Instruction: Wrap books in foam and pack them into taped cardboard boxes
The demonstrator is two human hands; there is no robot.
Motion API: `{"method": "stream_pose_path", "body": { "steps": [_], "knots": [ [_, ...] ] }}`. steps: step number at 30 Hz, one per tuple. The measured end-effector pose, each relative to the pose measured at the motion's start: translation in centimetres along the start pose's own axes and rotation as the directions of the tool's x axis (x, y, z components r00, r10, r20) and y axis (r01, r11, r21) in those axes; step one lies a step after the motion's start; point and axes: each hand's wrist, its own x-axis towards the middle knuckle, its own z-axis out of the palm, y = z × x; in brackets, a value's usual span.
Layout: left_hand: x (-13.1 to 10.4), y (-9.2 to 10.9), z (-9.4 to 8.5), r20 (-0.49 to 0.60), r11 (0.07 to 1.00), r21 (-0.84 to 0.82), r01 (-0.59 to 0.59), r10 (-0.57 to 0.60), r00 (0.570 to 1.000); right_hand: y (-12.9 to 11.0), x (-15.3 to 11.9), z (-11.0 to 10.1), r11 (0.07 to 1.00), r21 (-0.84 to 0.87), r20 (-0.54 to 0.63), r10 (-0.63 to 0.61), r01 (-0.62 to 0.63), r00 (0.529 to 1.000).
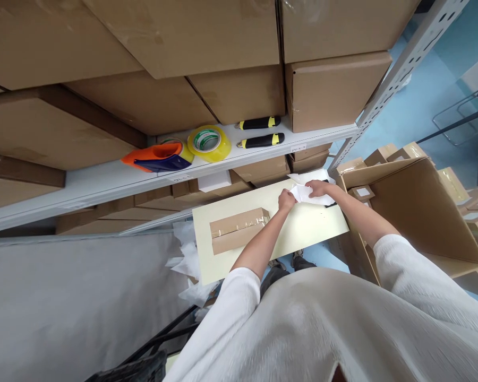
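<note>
Both of my hands are on a piece of white paper (301, 193) above the right part of the pale yellow board (302, 231). My left hand (287, 200) has its fingers closed on the paper's left edge. From the right, my right hand (317, 188) grips the same piece with thumb and fingers. More white sheets (321, 175) lie just behind it, and a dark item, partly hidden, shows under the right hand. To the left, a long cardboard box (239, 230) sealed with clear tape lies flat on the board.
Shelving with cartons (338, 90) rises in front. On its ledge are an orange tape dispenser (155, 156), a yellow tape roll (209, 144) and two utility knives (259, 123). At right stands a big open carton (414, 212) beside smaller boxes. White scraps (191, 260) hang at the board's left.
</note>
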Motion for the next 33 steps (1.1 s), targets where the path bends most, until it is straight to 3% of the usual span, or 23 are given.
{"method": "stream_pose_path", "body": {
  "steps": [4, 9, 14, 23, 29, 33],
  "knots": [
    [-0.3, -0.1, -1.4, -0.048, 0.979, 0.193, -0.059, 0.07, 0.996, 0.9, 0.5, 0.3, 0.982, -0.161, -0.029, 0.092, -0.095, 0.995],
    [-0.7, 0.4, -3.9, -0.069, 0.891, 0.436, -0.125, 0.172, 0.983, 1.7, 1.3, 0.9, 0.95, -0.293, -0.022, 0.106, -0.107, 0.994],
    [-0.6, 0.7, -6.4, -0.082, 0.824, 0.548, -0.144, 0.224, 0.971, 2.2, 1.7, 1.5, 0.923, -0.351, -0.062, 0.141, -0.154, 0.988],
    [-1.0, 0.3, -9.4, -0.104, 0.837, 0.536, -0.113, 0.198, 0.975, 3.1, 3.0, 2.3, 0.888, -0.404, -0.094, 0.199, -0.22, 0.976],
    [-1.3, 0.2, -10.3, -0.139, 0.869, 0.484, -0.101, 0.191, 0.972, 3.9, 3.6, 3.4, 0.904, -0.352, -0.098, 0.222, -0.242, 0.97],
    [-1.4, 0.2, -10.3, -0.116, 0.928, 0.352, -0.122, 0.172, 0.978, 4.0, 3.6, 3.9, 0.932, -0.285, -0.267, 0.147, -0.224, 0.953]
  ]
}}
